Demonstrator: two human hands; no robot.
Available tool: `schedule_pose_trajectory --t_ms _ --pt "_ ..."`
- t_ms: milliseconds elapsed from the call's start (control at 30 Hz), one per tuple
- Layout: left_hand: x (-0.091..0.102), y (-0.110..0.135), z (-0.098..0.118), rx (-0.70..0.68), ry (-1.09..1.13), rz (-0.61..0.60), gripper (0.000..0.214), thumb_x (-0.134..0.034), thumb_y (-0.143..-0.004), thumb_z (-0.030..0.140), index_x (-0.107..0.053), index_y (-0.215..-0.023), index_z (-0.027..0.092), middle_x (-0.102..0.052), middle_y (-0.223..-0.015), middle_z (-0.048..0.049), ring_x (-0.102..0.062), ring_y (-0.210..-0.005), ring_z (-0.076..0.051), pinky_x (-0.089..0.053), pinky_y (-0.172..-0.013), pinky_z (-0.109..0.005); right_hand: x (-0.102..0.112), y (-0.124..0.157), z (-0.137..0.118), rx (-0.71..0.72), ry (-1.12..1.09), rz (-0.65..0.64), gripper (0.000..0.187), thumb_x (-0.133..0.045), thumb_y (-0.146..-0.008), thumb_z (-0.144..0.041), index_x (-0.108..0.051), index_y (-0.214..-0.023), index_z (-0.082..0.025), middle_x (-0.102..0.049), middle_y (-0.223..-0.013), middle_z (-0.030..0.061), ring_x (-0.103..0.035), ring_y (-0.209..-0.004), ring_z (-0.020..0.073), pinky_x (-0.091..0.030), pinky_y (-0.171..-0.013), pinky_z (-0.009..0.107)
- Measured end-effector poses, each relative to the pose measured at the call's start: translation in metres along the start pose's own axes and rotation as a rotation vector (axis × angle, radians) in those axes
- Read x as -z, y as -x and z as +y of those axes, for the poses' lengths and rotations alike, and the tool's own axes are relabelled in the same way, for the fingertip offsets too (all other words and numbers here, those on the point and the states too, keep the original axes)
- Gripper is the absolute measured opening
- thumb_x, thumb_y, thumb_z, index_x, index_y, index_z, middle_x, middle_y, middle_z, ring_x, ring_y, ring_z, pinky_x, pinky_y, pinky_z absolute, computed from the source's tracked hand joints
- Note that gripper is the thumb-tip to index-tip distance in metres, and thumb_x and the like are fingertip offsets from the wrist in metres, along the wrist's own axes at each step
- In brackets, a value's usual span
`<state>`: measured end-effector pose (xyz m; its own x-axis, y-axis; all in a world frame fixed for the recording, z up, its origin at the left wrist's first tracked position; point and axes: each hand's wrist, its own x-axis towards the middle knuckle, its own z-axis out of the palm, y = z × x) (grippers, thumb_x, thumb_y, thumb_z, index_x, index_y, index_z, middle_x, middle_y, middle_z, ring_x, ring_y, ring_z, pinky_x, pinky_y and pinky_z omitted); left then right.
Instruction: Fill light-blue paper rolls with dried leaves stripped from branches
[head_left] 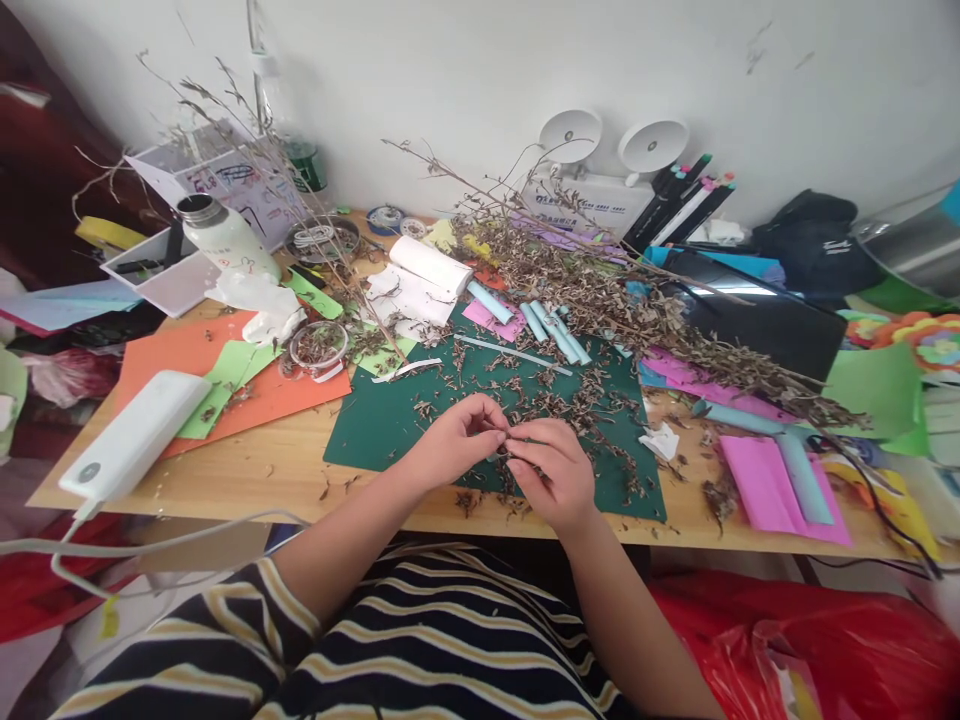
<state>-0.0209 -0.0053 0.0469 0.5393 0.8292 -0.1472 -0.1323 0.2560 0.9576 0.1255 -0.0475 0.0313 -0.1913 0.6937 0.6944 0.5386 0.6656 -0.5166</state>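
Observation:
My left hand (463, 440) and my right hand (553, 468) meet fingertip to fingertip over the green cutting mat (375, 430). Both are closed in a pinch on a small, dark dried plant piece (501, 450), mostly hidden by the fingers. Brown crumbled dried leaves (532, 385) lie scattered over the mat around them. Beyond the hands, a heap of dried leafy stems (622, 290) stretches across the back and right of the table. A small clear tub (319, 348) with dried bits in it stands left of the mat.
Rolled pale blue paper tubes (555, 330) and a white paper roll (429, 264) lie behind the mat. On the left are a white power bank (135, 435) with a cable, orange paper (277, 400) and an open bottle (225, 238). Pink paper (757, 485) lies at right.

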Motion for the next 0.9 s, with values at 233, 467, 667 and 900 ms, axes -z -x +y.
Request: schedule_pose_trajectory --t_ms 233,467,667,900 --pt "-0.006 0.002 -0.018 -0.110 0.041 0.032 0.019 -0.061 -0.069 0.030 -0.051 -0.073 0.014 -0.051 -0.073 -0.0005 -0.049 -0.067 -0.009 -0.040 -0.064 -0.023 0.002 -0.001 -0.005 -0.274 -0.110 -0.006 0.012 -0.055 -0.071 -0.010 -0.054 -0.070 -0.022 -0.054 -0.081 0.0020 -0.053 -0.078 0.0137 -0.046 -0.070 0.030" --pt "0.000 0.002 -0.031 -0.349 -0.102 0.075 0.017 -0.058 -0.073 0.032 -0.062 -0.073 0.016 -0.052 -0.081 -0.0043 -0.049 -0.083 -0.014 -0.039 -0.080 -0.029 -0.001 0.001 -0.001 -0.707 -0.587 -0.072 0.019 -0.056 -0.071 -0.019 -0.049 -0.088 -0.025 -0.050 -0.089 0.0006 -0.051 -0.086 0.0137 -0.044 -0.074 0.029" --pt "0.011 0.002 -0.038 -0.243 0.061 -0.055 0.014 -0.057 -0.075 0.028 -0.066 -0.085 0.023 -0.048 -0.092 -0.0034 -0.047 -0.092 -0.013 -0.038 -0.085 -0.027 0.000 -0.005 -0.003 -0.810 -0.751 -0.124 0.015 -0.054 -0.070 -0.017 -0.048 -0.081 -0.025 -0.049 -0.093 -0.0001 -0.048 -0.089 0.0137 -0.041 -0.074 0.028" --pt "0.010 -0.001 -0.040 -0.190 0.245 -0.071 0.008 -0.065 -0.068 0.021 -0.067 -0.075 0.024 -0.049 -0.088 -0.0009 -0.050 -0.083 -0.010 -0.041 -0.076 -0.024 -0.007 -0.007 -0.003 -0.857 -0.926 -0.095 0.021 -0.050 -0.066 -0.007 -0.041 -0.074 -0.023 -0.051 -0.096 -0.0023 -0.048 -0.095 0.0121 -0.039 -0.078 0.028"
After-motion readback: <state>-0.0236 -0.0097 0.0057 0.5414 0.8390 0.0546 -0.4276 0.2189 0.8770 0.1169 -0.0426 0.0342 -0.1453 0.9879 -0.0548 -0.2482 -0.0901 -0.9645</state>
